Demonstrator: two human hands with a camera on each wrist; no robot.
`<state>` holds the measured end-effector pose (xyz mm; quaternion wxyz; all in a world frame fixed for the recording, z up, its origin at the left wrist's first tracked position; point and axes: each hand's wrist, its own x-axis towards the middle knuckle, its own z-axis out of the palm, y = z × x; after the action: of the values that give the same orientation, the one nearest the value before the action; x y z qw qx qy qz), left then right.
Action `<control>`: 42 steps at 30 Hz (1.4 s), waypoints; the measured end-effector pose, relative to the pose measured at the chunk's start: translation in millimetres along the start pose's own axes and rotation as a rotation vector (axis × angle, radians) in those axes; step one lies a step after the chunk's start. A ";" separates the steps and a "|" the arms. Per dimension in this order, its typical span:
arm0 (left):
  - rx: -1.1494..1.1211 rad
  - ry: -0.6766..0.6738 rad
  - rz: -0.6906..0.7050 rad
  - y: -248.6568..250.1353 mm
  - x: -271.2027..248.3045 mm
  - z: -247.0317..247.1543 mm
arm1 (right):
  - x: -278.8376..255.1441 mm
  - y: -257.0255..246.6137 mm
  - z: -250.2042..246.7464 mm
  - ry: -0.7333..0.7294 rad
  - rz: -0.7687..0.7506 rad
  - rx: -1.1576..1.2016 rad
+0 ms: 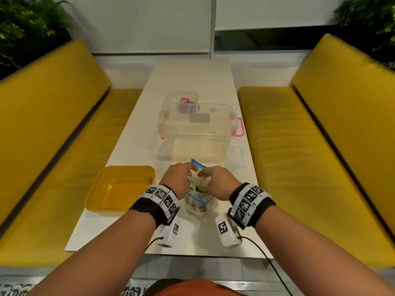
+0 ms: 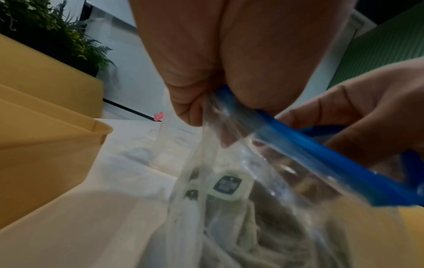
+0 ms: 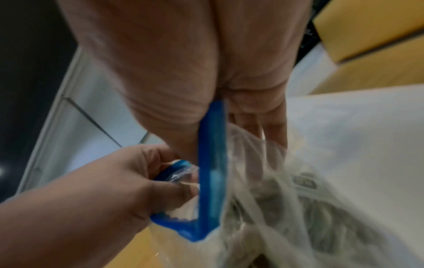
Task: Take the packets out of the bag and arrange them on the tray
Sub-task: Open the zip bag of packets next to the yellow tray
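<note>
Both hands up at the mouth of the clear zip bag [image 1: 197, 190], near edge of the white bench [image 1: 192, 86], centre. Left hand [image 1: 178, 180] pinches the blue zip strip [image 2: 298, 145] on its side, thumb & fingers clamped on the plastic. Right hand [image 1: 215, 180] does the same on the opposite lip, fingers curled round the strip. So each grip is clenched on the bag, 1 per side, mouth pulled apart between them.

Packets [image 2: 227, 186] are inside the bag: pale sachets w/ dark printed labels, bunched low down, seen through the plastic in the wrist views. Count can't be told, too blurred.

Yellow tray [image 1: 119, 186] sits just left of the bag, on the bench, right beside the left wrist; its rim shows close in the left wrist view.

Beyond the hands, a big clear plastic tub [image 1: 197, 133] w/ pink clips stands mid-bench, just past the bag's far tip, apart from it. Behind that, a 2nd smaller clear box [image 1: 181, 99] w/ pink bits inside, contents unclear.

Yellow cushioned seats [image 1: 53, 124] flank the bench on both sides. Green plants [image 1: 27, 22] at the far corners. Marker bands on both wrists, cables trailing back toward the person.
</note>
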<state>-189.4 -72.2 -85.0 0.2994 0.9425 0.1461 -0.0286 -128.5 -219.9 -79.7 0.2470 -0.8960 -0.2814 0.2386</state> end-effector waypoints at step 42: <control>-0.182 -0.366 -0.278 -11.6 11.2 -9.5 | 19.2 44.4 16.4 0.038 0.140 0.188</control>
<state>-182.4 -54.8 -85.2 0.3975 0.8616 0.2199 -0.2265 -106.7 -234.9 -123.3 0.3181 -0.8907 -0.1898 0.2636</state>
